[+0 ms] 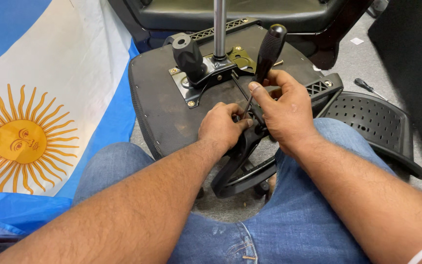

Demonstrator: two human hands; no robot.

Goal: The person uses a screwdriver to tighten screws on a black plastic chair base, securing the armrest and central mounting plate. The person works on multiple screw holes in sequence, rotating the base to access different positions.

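An upturned black chair seat [167, 105] lies in front of my knees, its metal mechanism plate [206, 78] and gas cylinder [219, 27] pointing up. My right hand [284, 110] grips a screwdriver with a black handle [269, 46], its shaft angled down to the black armrest bracket [240, 156] at the seat's near edge. My left hand [223, 127] pinches the bracket beside the screwdriver tip. The tip itself is hidden between my fingers.
A white and blue cloth with a yellow sun [30, 132] covers the floor at left. A perforated black plastic panel [377, 122] lies at right, with a second small screwdriver [367, 87] beyond it. A black chair part [230, 17] stands behind the seat.
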